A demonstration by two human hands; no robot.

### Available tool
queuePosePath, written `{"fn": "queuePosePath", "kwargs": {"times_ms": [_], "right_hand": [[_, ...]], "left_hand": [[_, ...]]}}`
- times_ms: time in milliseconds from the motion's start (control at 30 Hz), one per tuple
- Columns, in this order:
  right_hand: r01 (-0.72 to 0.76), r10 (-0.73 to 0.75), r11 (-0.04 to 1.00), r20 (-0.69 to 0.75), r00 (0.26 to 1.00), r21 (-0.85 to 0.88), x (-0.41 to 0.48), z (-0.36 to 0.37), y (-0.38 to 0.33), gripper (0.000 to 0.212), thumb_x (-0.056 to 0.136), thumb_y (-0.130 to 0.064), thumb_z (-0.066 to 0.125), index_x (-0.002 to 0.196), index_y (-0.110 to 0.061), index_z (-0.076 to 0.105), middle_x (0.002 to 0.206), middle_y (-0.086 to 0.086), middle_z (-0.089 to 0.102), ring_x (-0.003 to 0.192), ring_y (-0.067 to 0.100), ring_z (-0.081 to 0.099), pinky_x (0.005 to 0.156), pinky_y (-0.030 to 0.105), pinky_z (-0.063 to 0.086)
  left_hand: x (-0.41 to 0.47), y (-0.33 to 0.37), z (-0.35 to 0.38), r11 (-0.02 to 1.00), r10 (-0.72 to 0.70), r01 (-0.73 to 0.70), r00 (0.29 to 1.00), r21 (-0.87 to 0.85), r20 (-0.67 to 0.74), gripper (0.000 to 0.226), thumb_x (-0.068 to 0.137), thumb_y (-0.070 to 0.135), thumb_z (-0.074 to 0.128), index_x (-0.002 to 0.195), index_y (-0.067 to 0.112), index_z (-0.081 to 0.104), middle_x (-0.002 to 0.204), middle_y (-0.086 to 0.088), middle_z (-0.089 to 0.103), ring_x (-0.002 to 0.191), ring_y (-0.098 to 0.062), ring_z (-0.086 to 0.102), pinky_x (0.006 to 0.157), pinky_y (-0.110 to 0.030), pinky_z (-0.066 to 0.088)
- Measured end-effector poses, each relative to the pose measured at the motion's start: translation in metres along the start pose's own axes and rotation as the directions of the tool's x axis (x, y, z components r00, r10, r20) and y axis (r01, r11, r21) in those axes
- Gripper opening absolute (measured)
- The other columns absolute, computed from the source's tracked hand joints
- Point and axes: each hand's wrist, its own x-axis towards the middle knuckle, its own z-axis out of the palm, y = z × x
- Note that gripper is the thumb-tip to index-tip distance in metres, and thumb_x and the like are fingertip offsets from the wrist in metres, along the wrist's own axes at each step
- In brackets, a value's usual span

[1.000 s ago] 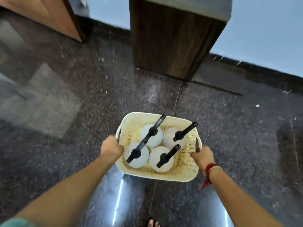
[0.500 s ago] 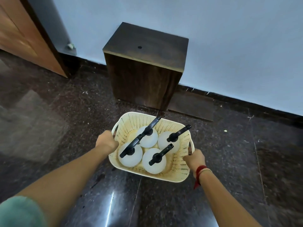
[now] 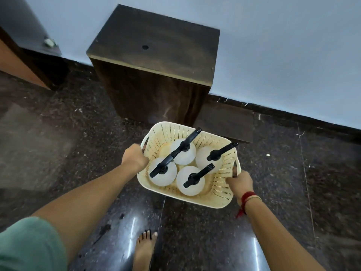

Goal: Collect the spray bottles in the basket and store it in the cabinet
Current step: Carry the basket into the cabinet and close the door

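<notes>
1. Now we are closer to the cabinet (image 3: 154, 61) than a second ago, and we can see its whole dark top.
2. We hold the basket (image 3: 220, 194) up in the air with both hands, just in front of the cabinet's front side.
3. Our left hand (image 3: 134, 158) is closed tight on the basket's left handle. Its fingers wrap over the rim, and the knuckles face us.
4. Our right hand (image 3: 239, 182) is closed on the right handle. Its fingers (image 3: 235, 170) poke up through the handle hole on that side.
5. So the basket sits between our two hands, and our fingers touch only its two side handles.
6. Four white spray bottles (image 3: 183, 153) stand up inside the basket, close together. Their black tops all point up and to the right.
7. Our fingers do not touch any bottle.
8. We cannot see a door or an opening on the cabinet from here.
9. One bare foot (image 3: 145, 249) stands on the shiny dark floor (image 3: 293, 192) below the basket.
10. We wear a red thread (image 3: 247, 197) on the right wrist.
</notes>
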Motion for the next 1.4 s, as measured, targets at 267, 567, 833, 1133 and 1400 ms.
{"fn": "queuePosePath", "kwargs": {"times_ms": [267, 567, 833, 1133, 1400], "right_hand": [[-0.019, 0.019, 0.999, -0.02, 1.0, -0.031, 0.069, -0.002, -0.027, 0.016, 0.078, 0.003, 0.059, 0.085, -0.011, 0.063, 0.086, 0.01, 0.064, 0.086, 0.028, 0.062, 0.079, 0.04, 0.053], [-0.027, 0.027, 1.0, -0.003, 1.0, -0.012, 0.138, 0.011, -0.026, 0.023, 0.079, 0.002, 0.059, 0.099, -0.006, 0.066, 0.101, 0.015, 0.068, 0.093, 0.03, 0.064, 0.084, 0.045, 0.054], [-0.107, 0.103, 0.984, 0.039, 0.994, 0.143, 0.16, 0.002, -0.011, 0.03, 0.081, 0.007, 0.058, 0.103, -0.012, 0.066, 0.103, 0.01, 0.068, 0.093, 0.026, 0.064, 0.084, 0.044, 0.054], [-0.237, 0.247, 0.927, 0.001, 0.969, 0.291, 0.14, -0.067, 0.043, 0.032, 0.083, 0.012, 0.057, 0.111, -0.004, 0.063, 0.098, 0.015, 0.066, 0.083, 0.027, 0.061, 0.075, 0.042, 0.051], [-0.382, 0.418, 0.862, -0.041, 0.908, 0.333, 0.11, -0.083, 0.101, 0.028, 0.083, 0.011, 0.058, 0.109, 0.002, 0.06, 0.078, 0.012, 0.062, 0.064, 0.025, 0.056, 0.054, 0.032, 0.043]], "left_hand": [[0.063, 0.047, 0.018, 0.999, -0.034, 0.034, 0.999, 0.009, 0.015, 0.025, 0.079, 0.005, 0.063, 0.104, -0.001, 0.061, 0.102, -0.019, 0.066, 0.095, -0.036, 0.064, 0.069, -0.036, 0.051], [0.111, 0.064, 0.048, 1.0, 0.004, -0.004, 1.0, 0.004, -0.026, 0.027, 0.079, 0.002, 0.06, 0.103, 0.01, 0.067, 0.101, -0.015, 0.069, 0.095, -0.033, 0.065, 0.076, -0.037, 0.055], [0.129, 0.09, 0.049, 0.984, 0.125, -0.133, 0.99, 0.12, 0.069, 0.031, 0.085, 0.016, 0.06, 0.115, 0.007, 0.061, 0.111, -0.015, 0.066, 0.102, -0.032, 0.062, 0.077, -0.035, 0.051], [0.133, 0.186, 0.036, 0.137, 0.956, -0.594, 0.288, 0.793, 0.051, 0.051, 0.096, 0.027, 0.031, 0.145, 0.014, 0.029, 0.153, -0.014, 0.029, 0.145, -0.033, 0.014, 0.11, -0.06, 0.001], [0.142, 0.225, 0.077, -0.306, 0.703, -0.106, 0.645, 0.946, 0.299, 0.071, 0.094, 0.036, 0.045, 0.15, 0.007, 0.012, 0.158, -0.02, 0.006, 0.145, -0.038, -0.007, 0.103, -0.072, -0.008]]}}
